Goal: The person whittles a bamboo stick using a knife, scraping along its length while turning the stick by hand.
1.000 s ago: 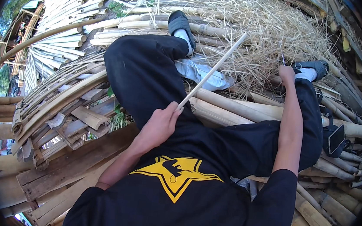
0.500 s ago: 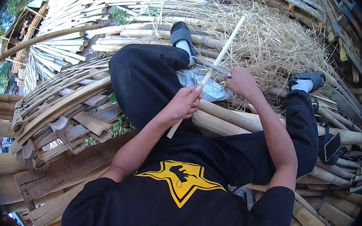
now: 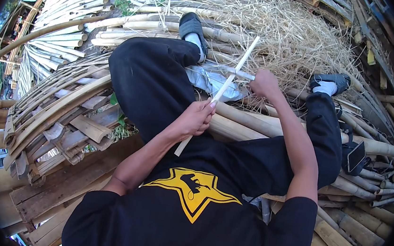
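Note:
My left hand (image 3: 196, 118) is closed around the lower part of a pale bamboo strip (image 3: 233, 75), which slants up and away to the right. Its near end sticks out below my fist. My right hand (image 3: 265, 84) grips a knife (image 3: 240, 73) by its handle, which is mostly hidden in the fingers. The knife's blade lies crosswise against the strip, above my left hand. Under the strip, between my legs, a white plastic sack (image 3: 212, 83) rests on the bamboo.
A heap of pale shavings (image 3: 290, 37) spreads beyond my right hand. Bamboo poles (image 3: 249, 121) run beneath my legs. Split bamboo pieces (image 3: 89, 128) are stacked at the left. A phone (image 3: 356, 157) sits at the right beside my leg. Long bamboo poles (image 3: 67, 46) lie at the far left.
The strip's far end now sits lower in the view, and the knife is still across the strip with its blade at a flatter angle. The whole view has shifted slightly.

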Tool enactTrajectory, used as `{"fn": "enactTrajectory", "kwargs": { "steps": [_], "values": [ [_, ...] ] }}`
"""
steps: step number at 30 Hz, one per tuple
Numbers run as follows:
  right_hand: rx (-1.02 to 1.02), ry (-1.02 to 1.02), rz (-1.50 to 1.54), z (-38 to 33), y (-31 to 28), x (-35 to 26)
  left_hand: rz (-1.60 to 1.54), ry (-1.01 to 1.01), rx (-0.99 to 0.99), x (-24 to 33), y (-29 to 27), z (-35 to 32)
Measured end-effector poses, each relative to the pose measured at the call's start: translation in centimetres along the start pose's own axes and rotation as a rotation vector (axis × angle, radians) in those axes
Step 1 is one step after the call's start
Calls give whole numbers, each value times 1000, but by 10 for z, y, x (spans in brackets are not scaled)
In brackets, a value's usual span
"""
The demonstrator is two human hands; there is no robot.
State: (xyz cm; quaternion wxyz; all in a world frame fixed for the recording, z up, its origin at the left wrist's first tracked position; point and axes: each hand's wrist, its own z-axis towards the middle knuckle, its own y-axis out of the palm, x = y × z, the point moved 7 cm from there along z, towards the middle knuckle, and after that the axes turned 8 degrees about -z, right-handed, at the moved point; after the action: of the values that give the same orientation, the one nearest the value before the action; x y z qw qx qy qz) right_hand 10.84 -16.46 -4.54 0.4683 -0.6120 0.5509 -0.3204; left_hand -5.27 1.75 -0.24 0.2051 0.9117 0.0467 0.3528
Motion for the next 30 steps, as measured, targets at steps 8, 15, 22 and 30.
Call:
{"fn": "enactTrajectory", "kwargs": {
  "steps": [8, 15, 22, 30],
  "values": [
    [238, 704, 304, 8, 26, 258, 27, -82, -21, -12, -17, -68],
    [172, 188, 227, 27, -35, 80, 378, 340, 156, 26, -28, -19],
    [-46, -126, 198, -52, -42, -63, 820, 622, 289, 61, -6, -4],
    [-65, 10, 168, -33, -16, -34, 867, 537, 327, 48, 0, 0]
  ]
}}
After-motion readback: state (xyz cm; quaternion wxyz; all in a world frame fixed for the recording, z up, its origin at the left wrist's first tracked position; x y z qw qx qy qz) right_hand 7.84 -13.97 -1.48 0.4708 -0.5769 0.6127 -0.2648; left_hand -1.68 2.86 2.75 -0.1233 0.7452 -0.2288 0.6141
